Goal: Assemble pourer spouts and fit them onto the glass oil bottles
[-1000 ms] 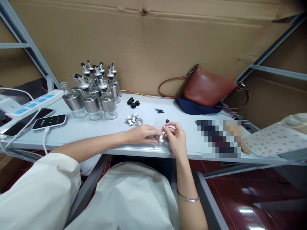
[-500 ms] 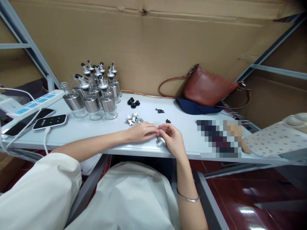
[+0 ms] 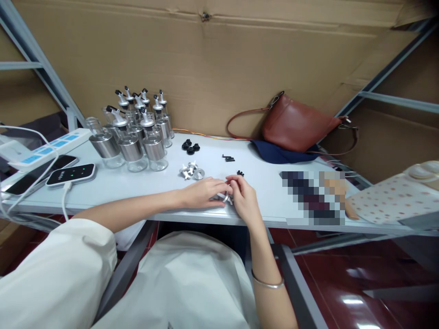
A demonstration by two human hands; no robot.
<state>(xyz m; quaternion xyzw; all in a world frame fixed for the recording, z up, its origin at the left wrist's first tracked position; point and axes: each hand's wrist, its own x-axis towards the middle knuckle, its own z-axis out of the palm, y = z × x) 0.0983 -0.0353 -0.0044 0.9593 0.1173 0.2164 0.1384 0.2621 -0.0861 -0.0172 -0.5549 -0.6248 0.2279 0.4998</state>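
Note:
Close together at the table's front edge, my left hand [image 3: 206, 193] and my right hand [image 3: 244, 198] are both closed around a silver pourer spout [image 3: 227, 198]. Its round metal collar shows between them, while my fingers cover much of the rest. Just behind my left hand lie several more silver pourer spouts [image 3: 191, 171] in a small cluster. Tiny black parts [image 3: 240, 173] sit behind my right hand. Farther back are several black stoppers [image 3: 190, 146] and a few thin black pieces [image 3: 228, 158].
Several glass bottles with steel sleeves [image 3: 129, 148] stand at the left, most topped with pourers. Beside them are a power strip [image 3: 51, 148], a phone [image 3: 41, 176] and a cabled device [image 3: 71, 175]. A brown bag [image 3: 298, 122] rests on dark blue cloth [image 3: 284, 154] at the back right.
My left hand has slid slightly down and right, its fingers now reaching over the pourer spout. The spout has turned between my hands, and its collar now faces differently.

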